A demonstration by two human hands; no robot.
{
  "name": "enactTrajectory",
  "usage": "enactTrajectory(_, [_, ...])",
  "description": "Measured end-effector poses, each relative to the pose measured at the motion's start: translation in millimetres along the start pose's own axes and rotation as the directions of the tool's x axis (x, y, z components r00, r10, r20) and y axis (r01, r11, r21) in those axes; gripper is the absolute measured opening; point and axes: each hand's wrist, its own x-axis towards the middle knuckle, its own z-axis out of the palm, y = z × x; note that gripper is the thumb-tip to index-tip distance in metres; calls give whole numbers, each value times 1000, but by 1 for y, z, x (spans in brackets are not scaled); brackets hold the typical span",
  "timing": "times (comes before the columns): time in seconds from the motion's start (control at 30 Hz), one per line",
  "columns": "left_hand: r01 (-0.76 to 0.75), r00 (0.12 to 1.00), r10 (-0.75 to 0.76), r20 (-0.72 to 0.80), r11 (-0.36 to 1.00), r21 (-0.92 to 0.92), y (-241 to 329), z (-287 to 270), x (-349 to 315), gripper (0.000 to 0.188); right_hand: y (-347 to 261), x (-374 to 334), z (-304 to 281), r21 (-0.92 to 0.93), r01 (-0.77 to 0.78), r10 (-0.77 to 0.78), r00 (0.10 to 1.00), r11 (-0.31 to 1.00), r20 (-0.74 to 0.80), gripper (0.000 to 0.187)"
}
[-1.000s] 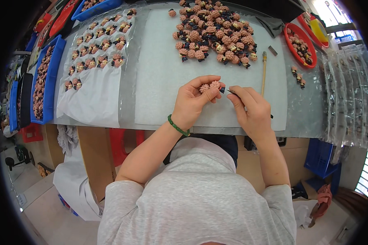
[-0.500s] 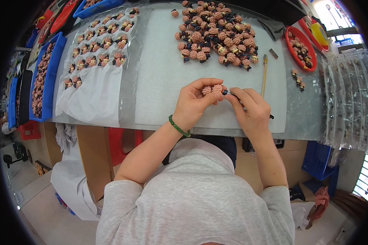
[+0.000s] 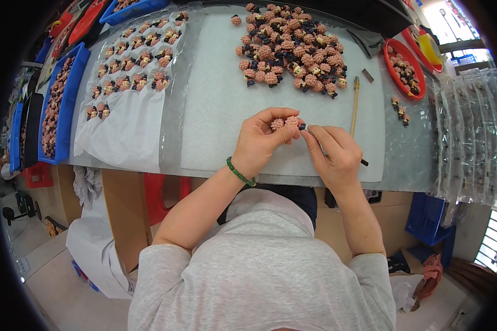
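Observation:
In front of me, above the white sheet (image 3: pixel 221 83), both hands meet. My left hand (image 3: pixel 259 137), with a green bead bracelet on the wrist, is closed on a small figurine (image 3: pixel 292 122) with pink bumpy hair and a dark body. A second pink bumpy head (image 3: pixel 277 124) shows between the same fingers. My right hand (image 3: pixel 335 150) is pinched round a thin, pen-like tool (image 3: pixel 364 162); its dark rear end sticks out past the palm. The tool's tip is at the figurine's dark end, and my fingers hide most of it.
A heap of like figurines (image 3: pixel 292 49) lies at the far side. Left are rows of figurines on a padded white tray (image 3: pixel 121 138) and a blue bin (image 3: pixel 63 118). Right are a brush (image 3: pixel 355 105), a small dark block (image 3: pixel 368 75), a red bowl (image 3: pixel 388 69) and clear plastic trays (image 3: pixel 464 138).
My right fingers have shifted slightly around the tool, whose rear end now sits a little lower. The left hand keeps its hold on the figurine, almost unmoved.

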Motion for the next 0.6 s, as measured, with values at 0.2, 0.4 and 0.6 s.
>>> enactTrajectory(0.2, [-1, 1000, 1, -4, 1000, 1, 1, 0, -1, 27, 0, -1, 1, 0, -23, 23, 1000, 1000, -5, 11])
enactTrajectory(0.4, [6, 1000, -6, -3, 1000, 6, 1, 1, -1, 27, 3, -1, 2, -12, -27, 27, 999, 1000, -21, 11])
enactTrajectory(0.6, [10, 1000, -11, -11, 1000, -25, 2, 1, -1, 26, 3, -2, 2, 15, 11, -11, 1000, 1000, -12, 12])
